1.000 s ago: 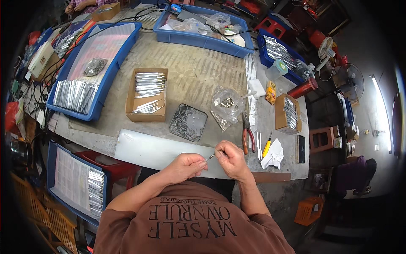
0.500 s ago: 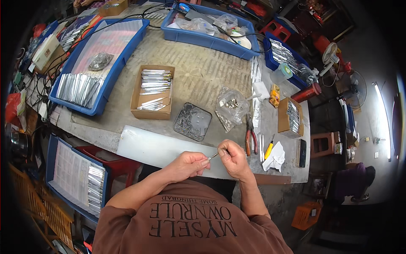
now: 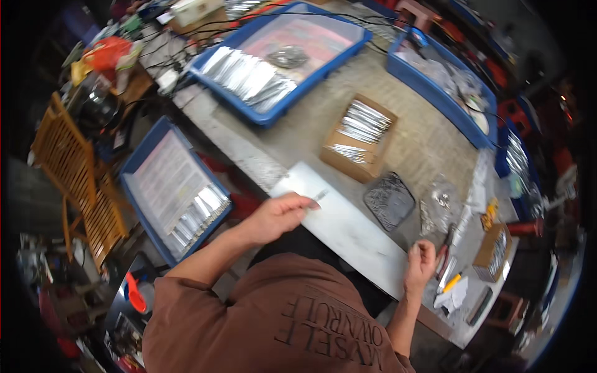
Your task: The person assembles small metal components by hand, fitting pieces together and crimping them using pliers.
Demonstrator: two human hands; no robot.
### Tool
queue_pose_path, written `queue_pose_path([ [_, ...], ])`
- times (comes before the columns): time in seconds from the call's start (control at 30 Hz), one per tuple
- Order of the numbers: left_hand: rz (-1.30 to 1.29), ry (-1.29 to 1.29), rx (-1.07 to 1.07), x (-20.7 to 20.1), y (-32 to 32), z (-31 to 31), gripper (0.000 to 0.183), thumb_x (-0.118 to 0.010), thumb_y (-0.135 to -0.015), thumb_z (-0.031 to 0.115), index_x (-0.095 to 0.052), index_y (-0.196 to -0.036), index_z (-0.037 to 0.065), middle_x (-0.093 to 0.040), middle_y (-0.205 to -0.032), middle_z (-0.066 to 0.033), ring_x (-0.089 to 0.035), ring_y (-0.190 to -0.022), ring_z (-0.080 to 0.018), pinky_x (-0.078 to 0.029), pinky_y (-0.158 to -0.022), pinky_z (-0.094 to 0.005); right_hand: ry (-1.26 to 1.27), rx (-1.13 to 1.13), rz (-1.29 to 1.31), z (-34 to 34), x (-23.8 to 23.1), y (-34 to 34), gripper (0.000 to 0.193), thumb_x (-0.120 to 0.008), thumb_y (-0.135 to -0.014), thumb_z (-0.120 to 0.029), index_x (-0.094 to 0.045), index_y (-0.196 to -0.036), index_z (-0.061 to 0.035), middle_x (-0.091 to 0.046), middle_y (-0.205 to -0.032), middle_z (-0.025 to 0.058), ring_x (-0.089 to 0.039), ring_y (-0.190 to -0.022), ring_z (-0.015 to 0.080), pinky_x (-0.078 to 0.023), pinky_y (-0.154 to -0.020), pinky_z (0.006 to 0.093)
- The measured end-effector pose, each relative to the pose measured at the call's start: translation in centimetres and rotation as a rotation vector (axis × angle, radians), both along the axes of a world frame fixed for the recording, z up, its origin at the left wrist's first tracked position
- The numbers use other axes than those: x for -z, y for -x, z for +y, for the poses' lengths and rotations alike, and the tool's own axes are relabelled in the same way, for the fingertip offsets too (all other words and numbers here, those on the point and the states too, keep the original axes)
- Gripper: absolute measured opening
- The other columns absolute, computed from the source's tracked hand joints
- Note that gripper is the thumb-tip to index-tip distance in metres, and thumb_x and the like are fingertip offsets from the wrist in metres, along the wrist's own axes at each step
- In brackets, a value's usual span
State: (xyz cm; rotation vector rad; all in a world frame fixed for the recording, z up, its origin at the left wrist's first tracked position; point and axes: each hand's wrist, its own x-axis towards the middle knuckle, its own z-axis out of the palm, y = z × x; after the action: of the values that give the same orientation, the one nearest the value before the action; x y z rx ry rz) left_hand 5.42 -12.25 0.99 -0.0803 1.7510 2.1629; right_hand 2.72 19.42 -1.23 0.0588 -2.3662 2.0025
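Over the left end of the white board (image 3: 354, 233), my left hand (image 3: 281, 217) is closed in a pinch. A short, slim metal piece (image 3: 321, 195) shows at its fingertips, blurred. My right hand (image 3: 421, 268) hovers by the board's right end, its fingers curled together; whatever they may hold is hidden. Beyond the board lies a dark square tray (image 3: 390, 200) of small metal pins. An open cardboard box (image 3: 354, 163) of slim silvery rods stands behind it. Close to my right hand are red-handled pliers (image 3: 442, 260) and a clear bag (image 3: 443, 198) of small metal parts.
A blue tray (image 3: 264, 118) with silvery strips stands at the far left of the table. Another blue tray (image 3: 175, 252) sits lower, left of me. A yellow-handled tool (image 3: 452, 283), crumpled white paper (image 3: 452, 297) and a small cardboard box (image 3: 491, 252) are at the right. A wooden chair (image 3: 93, 205) stands far left.
My hands have come apart: the left went left with the slim metal piece, the right drew away to the right. The whole view has swung toward the left.
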Motion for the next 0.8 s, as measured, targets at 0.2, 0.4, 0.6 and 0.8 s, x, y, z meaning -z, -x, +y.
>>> queue_pose_path([
  [0.2,-0.156,0.479,-0.601,2.1,-5.1,-12.0,0.014,-0.053,-0.075,0.010,-0.057,-0.085,0.001,-0.048,-0.060,0.0032,-0.040,-0.051,-0.0041,-0.033,-0.046,-0.0190,-0.010,-0.024,0.013,-0.3,1.5,0.1,0.005,-0.045,-0.079,-0.005,-0.045,-0.083,-0.0021,-0.037,-0.067,-0.0047,-0.031,-0.058,0.0015,-0.025,-0.051,0.0147],
  [0.4,-0.298,0.812,-0.647,5.7,-10.4,-19.4,0.012,-0.060,-0.071,0.013,-0.057,-0.067,0.002,-0.048,-0.055,0.0027,-0.040,-0.049,-0.0050,-0.033,-0.044,-0.0205,-0.013,-0.028,0.048,-0.4,2.2,0.3,0.007,-0.047,-0.080,-0.007,-0.044,-0.083,-0.0014,-0.037,-0.069,-0.0038,-0.031,-0.059,0.0024,-0.025,-0.051,0.0150],
  [0.6,-0.470,0.815,-0.448,8.2,-11.6,-21.3,0.018,-0.065,-0.067,0.016,-0.059,-0.069,-0.001,-0.054,-0.058,-0.0020,-0.047,-0.056,-0.0087,-0.038,-0.052,-0.0245,-0.019,-0.008,0.065,-0.4,2.6,-0.1,0.005,-0.046,-0.080,-0.004,-0.044,-0.083,-0.0008,-0.037,-0.069,-0.0035,-0.030,-0.059,0.0027,-0.025,-0.051,0.0152],
  [0.8,-0.449,0.956,-0.166,10.0,-11.4,-22.7,0.019,-0.068,-0.062,0.019,-0.060,-0.063,0.002,-0.053,-0.055,-0.0028,-0.047,-0.054,-0.0111,-0.038,-0.050,-0.0255,-0.033,-0.002,0.058,-0.9,2.1,-0.3,0.004,-0.046,-0.080,-0.004,-0.044,-0.082,-0.0011,-0.036,-0.069,-0.0036,-0.030,-0.058,0.0026,-0.024,-0.050,0.0152],
])
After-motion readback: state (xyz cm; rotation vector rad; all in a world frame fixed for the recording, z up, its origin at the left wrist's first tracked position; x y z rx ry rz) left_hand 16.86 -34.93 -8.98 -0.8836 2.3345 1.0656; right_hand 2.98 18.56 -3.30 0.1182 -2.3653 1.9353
